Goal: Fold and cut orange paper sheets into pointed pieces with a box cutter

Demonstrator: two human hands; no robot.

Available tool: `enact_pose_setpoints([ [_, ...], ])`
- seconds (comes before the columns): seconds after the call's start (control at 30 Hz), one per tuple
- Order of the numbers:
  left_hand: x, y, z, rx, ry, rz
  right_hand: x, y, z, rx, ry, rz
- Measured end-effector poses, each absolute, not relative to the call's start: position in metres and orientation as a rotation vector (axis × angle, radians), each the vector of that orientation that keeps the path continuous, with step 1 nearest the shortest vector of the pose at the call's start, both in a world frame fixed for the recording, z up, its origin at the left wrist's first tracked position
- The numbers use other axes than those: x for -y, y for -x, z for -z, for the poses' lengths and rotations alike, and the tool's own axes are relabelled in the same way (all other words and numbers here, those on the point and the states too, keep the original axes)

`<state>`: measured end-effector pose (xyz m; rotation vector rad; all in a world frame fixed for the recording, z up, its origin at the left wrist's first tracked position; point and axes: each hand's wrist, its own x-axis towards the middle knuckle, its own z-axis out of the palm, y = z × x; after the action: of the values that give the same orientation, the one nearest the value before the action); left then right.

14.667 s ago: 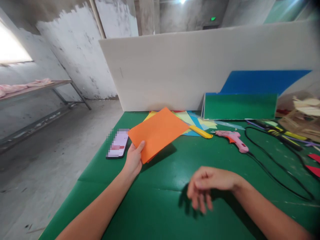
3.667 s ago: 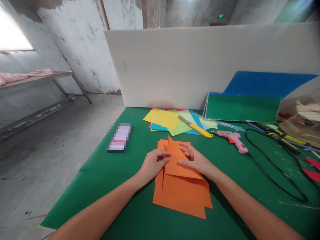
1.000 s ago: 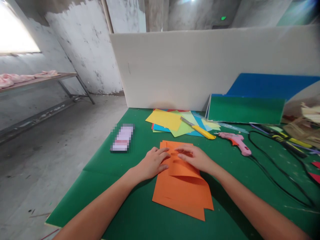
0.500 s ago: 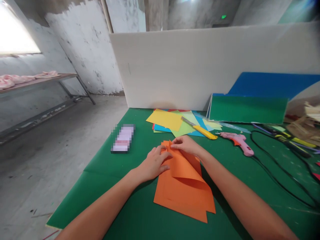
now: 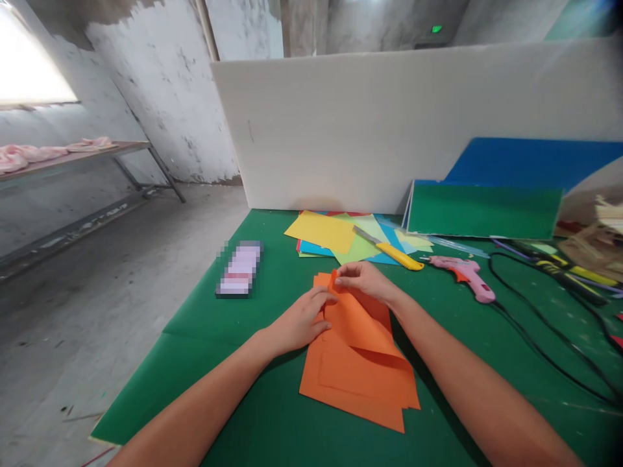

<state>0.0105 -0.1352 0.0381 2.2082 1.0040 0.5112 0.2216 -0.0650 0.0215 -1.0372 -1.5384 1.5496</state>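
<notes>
Several sheets of orange paper (image 5: 360, 370) lie stacked and slightly fanned on the green tabletop (image 5: 272, 415). The top sheet is lifted and curls over at its far end, with a narrow roll there. My right hand (image 5: 363, 280) pinches the far end of this curled sheet between thumb and fingers. My left hand (image 5: 304, 319) grips the left side of the same sheet near the roll, its fingers bent over the paper and its thumb lower down. The fingertips partly hide the rolled edge.
Behind the orange paper lie coloured sheets (image 5: 321, 232) and a yellow-handled utility knife (image 5: 396, 255). A pink glue gun (image 5: 464, 275) with a black cord is at right, near pliers (image 5: 567, 279). A blurred-out rectangular object (image 5: 240, 269) lies at left. A white board (image 5: 331, 130) stands behind.
The far end of the top orange sheet has curled into a tighter roll. My left fingers have drawn closer together along its edge; the right hand has shifted only slightly.
</notes>
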Motion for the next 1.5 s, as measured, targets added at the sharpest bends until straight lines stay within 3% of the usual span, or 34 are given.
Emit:
enact_pose_setpoints([
  [0.77,0.134,-0.013,-0.033,-1.051,-2.216,-0.576,0.069,-0.216,-0.024,1.456,0.963,-1.481],
  [1.13,0.134,-0.024,-0.042,-1.235,-2.005,-1.019,0.073,-0.205,-0.03,1.307,0.915,-1.456],
  [1.5,0.133,-0.025,-0.037,-1.188,-2.012,-1.063,0.077,-0.203,-0.026,1.301,0.789,-1.484],
])
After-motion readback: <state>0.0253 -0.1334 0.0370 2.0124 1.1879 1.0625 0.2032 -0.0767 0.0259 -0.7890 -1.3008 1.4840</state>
